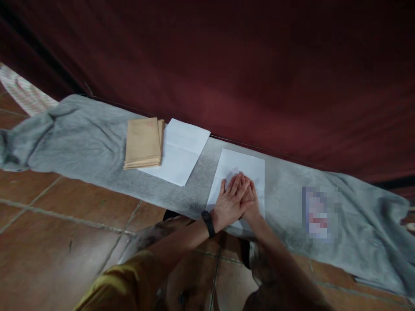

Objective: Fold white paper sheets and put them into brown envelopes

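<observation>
A white sheet of paper [244, 162] lies on the grey cloth in front of me. Over its lower part, my left hand [228, 202], with a dark band on the wrist, has its fingers stretched out. My right hand [252, 202] meets it from the right, and the fingers of both hands overlap. Neither hand shows anything held. Whether the palms press on the paper or hover just above it is hard to see. Part of the sheet is hidden beneath the hands.
Left of the sheet, a stack of brown envelopes [142, 140] partly covers several white papers [186, 144]. A blurred-out item [318, 216] lies to the right. Grey cloth [87, 138] covers the narrow surface, with a dark red curtain [227, 65] behind and tiled floor [48, 246] below.
</observation>
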The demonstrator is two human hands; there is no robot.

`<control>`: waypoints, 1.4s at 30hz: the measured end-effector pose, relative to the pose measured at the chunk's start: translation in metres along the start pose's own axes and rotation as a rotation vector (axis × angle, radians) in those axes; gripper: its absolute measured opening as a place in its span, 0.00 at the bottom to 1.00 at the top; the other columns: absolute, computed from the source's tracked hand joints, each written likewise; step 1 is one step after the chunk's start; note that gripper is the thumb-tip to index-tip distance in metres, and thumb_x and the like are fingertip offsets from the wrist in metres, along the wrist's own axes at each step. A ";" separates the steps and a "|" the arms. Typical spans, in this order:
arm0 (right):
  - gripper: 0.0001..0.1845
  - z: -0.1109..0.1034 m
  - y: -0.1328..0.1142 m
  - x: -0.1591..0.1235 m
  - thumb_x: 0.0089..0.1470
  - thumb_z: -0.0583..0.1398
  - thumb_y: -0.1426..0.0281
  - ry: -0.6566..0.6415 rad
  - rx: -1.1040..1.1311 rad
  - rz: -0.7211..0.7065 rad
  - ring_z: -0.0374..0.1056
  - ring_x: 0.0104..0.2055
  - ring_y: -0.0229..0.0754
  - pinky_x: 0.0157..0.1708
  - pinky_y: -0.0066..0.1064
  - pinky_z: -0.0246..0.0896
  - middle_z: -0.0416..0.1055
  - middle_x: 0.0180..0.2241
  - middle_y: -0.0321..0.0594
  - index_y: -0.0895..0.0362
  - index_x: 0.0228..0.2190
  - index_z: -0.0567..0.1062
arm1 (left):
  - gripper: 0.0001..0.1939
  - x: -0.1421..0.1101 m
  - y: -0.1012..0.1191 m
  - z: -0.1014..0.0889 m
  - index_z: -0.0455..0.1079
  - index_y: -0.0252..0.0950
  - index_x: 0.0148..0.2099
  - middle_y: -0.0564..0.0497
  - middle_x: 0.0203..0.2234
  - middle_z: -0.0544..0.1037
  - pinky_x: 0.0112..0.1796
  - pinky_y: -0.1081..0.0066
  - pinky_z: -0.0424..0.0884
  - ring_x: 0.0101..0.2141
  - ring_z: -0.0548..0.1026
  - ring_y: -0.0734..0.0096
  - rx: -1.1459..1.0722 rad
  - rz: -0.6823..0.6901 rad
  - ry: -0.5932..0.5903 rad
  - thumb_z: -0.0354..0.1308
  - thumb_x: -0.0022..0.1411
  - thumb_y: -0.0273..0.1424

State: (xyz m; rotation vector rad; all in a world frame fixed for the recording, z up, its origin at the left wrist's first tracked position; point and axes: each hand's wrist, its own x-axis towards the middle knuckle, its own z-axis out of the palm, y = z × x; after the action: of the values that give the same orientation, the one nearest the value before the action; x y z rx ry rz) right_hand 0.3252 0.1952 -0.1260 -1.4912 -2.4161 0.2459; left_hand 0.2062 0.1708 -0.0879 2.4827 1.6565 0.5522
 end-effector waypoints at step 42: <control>0.28 -0.039 0.045 0.022 0.66 0.48 0.64 0.427 -0.023 0.407 0.65 0.58 0.55 0.54 0.46 0.62 0.68 0.56 0.60 0.66 0.61 0.63 | 0.33 0.013 -0.019 0.011 0.55 0.28 0.70 0.38 0.69 0.57 0.67 0.50 0.49 0.69 0.52 0.55 0.072 0.027 0.001 0.42 0.72 0.45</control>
State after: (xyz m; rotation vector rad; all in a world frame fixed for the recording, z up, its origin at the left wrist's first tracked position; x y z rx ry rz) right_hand 0.3674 0.2348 -0.0991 -1.8208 -1.7827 -0.0205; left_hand 0.1976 0.1912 -0.1008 2.5592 1.6740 0.5052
